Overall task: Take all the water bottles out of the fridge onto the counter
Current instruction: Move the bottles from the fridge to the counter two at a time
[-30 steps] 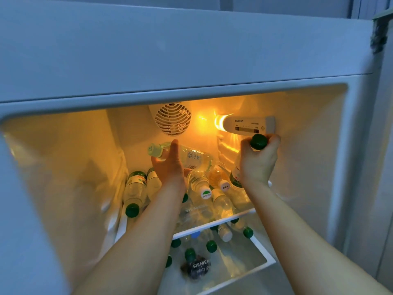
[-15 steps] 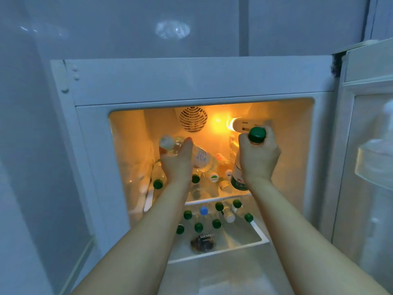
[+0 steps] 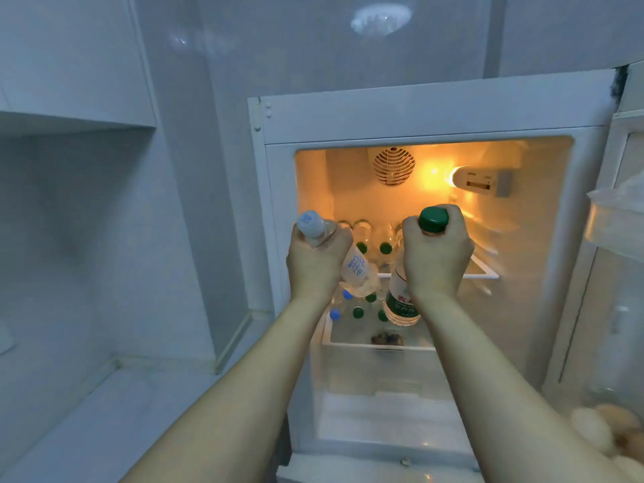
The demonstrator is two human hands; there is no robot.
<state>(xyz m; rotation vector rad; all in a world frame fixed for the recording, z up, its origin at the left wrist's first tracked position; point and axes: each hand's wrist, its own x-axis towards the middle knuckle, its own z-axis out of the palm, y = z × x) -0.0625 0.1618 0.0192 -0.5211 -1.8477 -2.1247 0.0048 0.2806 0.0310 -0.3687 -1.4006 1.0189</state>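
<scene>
Here, the person's left hand [image 3: 315,263] is clamped round the neck of a pale-capped bottle [image 3: 355,270], and the right hand [image 3: 435,256] is wrapped round the top of a green-capped bottle [image 3: 400,294]. Both bottles hang in the air in front of the open fridge [image 3: 432,120], not yet over the worktop [image 3: 115,406] at lower left. The pale-capped bottle slants, cap up-left and base down-right; the green-capped one stands nearly upright, cap up. Held only by their tops, wet bottles could probably slip, or knock the bottles left on the shelf [image 3: 484,273].
</scene>
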